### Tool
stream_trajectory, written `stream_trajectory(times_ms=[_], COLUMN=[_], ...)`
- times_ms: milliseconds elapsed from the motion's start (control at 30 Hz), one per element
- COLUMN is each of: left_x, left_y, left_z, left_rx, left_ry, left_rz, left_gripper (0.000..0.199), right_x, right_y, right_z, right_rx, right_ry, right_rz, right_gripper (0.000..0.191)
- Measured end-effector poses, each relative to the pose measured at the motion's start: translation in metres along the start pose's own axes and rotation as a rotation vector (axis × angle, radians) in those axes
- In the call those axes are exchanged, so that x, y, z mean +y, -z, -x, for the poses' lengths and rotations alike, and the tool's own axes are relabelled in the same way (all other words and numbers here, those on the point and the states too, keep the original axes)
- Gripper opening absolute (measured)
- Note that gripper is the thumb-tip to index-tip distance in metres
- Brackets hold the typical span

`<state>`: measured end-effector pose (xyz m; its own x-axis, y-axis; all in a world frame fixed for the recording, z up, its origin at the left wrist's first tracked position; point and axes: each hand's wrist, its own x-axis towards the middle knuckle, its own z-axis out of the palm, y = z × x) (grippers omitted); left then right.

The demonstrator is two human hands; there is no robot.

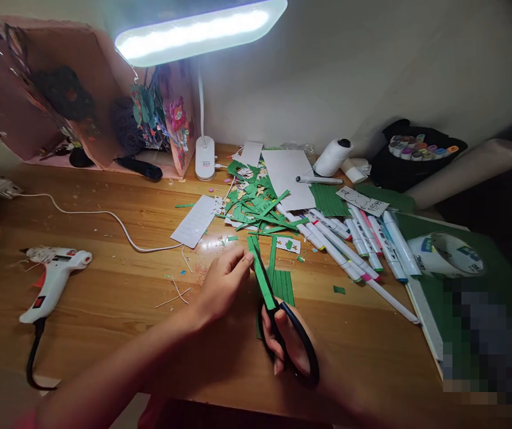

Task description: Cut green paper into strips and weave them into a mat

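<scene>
Between the fingertips of my left hand is a narrow green paper strip, pinched near its upper part. My right hand has its fingers through the handles of black-handled scissors. The strip lies along the scissor blades, which it largely covers, so I cannot tell whether they are cutting it. Beneath my hands lies a piece of green paper marked with lines, with another thin strip beside it.
Green paper scraps and several markers lie beyond my hands. A glue gun rests at left, a tape roll at right. A desk lamp hangs overhead; a thread spool stands at the back.
</scene>
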<state>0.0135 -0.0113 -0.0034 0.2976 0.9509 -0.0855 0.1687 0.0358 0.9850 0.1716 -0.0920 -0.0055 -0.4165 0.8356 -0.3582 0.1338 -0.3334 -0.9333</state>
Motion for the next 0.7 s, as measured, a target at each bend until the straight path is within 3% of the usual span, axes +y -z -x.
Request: stream_trajectory(times_ms=[133, 300, 700], left_x=[0.000, 0.004, 0.001], left_y=[0.004, 0.004, 0.001], left_z=[-0.001, -0.001, -0.003], left_rx=[0.036, 0.027, -0.043], left_ry=[-0.059, -0.120, -0.021], left_rz=[-0.077, -0.150, 0.000], left_gripper=[0.034, 0.033, 0.034], right_x=[0.006, -0.005, -0.024], right_y=[-0.001, -0.001, 0.000], right_z=[0.001, 0.007, 0.003], right_rx=[-0.011, 0.018, 0.010], right_ry=[-0.008, -0.021, 0.017], right_rz=[-0.047, 0.028, 0.106], right_gripper=[0.050, 0.049, 0.052])
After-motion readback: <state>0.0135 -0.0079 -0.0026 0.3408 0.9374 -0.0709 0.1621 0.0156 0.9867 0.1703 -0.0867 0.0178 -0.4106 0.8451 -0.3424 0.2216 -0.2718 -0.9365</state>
